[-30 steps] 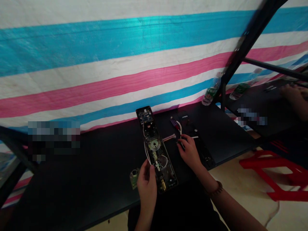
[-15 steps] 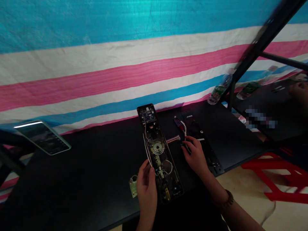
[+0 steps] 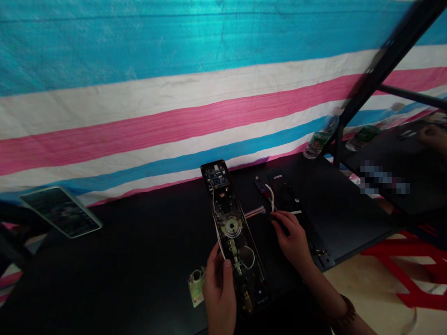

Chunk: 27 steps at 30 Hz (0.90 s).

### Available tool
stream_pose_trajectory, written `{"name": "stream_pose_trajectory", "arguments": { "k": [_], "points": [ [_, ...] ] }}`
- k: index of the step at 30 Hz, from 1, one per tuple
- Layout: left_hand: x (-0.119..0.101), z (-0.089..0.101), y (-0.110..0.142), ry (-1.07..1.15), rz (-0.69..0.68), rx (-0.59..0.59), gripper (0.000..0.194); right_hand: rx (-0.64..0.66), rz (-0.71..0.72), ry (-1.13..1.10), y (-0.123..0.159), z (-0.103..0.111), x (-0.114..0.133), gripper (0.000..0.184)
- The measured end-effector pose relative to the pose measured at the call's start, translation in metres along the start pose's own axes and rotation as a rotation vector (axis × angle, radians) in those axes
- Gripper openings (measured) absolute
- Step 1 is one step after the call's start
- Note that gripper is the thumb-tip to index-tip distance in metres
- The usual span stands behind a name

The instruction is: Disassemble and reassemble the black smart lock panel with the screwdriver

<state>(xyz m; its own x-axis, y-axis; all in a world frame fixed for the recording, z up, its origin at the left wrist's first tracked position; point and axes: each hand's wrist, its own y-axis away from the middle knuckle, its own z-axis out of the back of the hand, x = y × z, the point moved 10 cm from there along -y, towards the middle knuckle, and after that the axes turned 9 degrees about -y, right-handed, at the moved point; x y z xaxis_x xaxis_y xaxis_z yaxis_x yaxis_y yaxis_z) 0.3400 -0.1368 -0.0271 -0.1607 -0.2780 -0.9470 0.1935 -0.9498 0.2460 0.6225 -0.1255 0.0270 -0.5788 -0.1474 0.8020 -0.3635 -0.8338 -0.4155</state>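
- The open black housing [image 3: 240,242] is lying on the dark table [image 3: 139,256], its far end pointing to about 11 o'clock; its round metal disc [image 3: 232,226] is serving as my clock's centre.
- At 7 o'clock, the left hand [image 3: 220,288] is curling loosely along the housing's near-left edge, thumb by the rim; I can't tell whether it is pinching the white wires [image 3: 219,235] running there.
- At 3 o'clock, the right hand [image 3: 293,237] is bringing thumb and forefinger near each other by the white cable [image 3: 271,195]; it's too dark to tell whether they are pinching it.
- A red-and-purple piece [image 3: 261,187] is lying at 1 o'clock, beside that cable.
- A wire bundle [image 3: 256,212] is sticking out towards 2 o'clock.
- A long black panel [image 3: 307,228] is resting beyond the right hand.
- A small greenish plate [image 3: 196,291] is sitting just beside the left hand.
- A phone [image 3: 64,214] is leaning at 9 o'clock.
- A bottle [image 3: 317,142] is standing between 1 and 2 o'clock.
- Another person's hand [image 3: 433,137] is showing at 2 o'clock.
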Motion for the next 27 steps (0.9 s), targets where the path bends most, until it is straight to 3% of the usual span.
{"name": "stream_pose_trajectory", "arguments": {
  "k": [5,12,20,23,27],
  "points": [
    [-0.001,-0.002,0.0,-0.019,-0.033,0.0,0.065,-0.008,-0.006,-0.027,0.0,0.001,0.0,0.023],
    [-0.008,0.0,0.0,-0.21,-0.126,-0.007,0.057,-0.009,-0.017,-0.036,0.001,-0.002,-0.002,0.022],
    [-0.004,0.004,-0.006,-0.195,-0.154,-0.001,0.054,-0.006,0.003,-0.038,0.002,-0.002,-0.002,0.022],
    [-0.003,0.002,-0.007,-0.187,-0.138,0.015,0.055,-0.012,0.023,-0.033,-0.003,0.004,0.011,0.021],
    [-0.001,-0.002,-0.005,-0.169,-0.097,0.041,0.057,0.01,0.065,-0.062,-0.018,0.009,0.053,0.021]
  ]
}}
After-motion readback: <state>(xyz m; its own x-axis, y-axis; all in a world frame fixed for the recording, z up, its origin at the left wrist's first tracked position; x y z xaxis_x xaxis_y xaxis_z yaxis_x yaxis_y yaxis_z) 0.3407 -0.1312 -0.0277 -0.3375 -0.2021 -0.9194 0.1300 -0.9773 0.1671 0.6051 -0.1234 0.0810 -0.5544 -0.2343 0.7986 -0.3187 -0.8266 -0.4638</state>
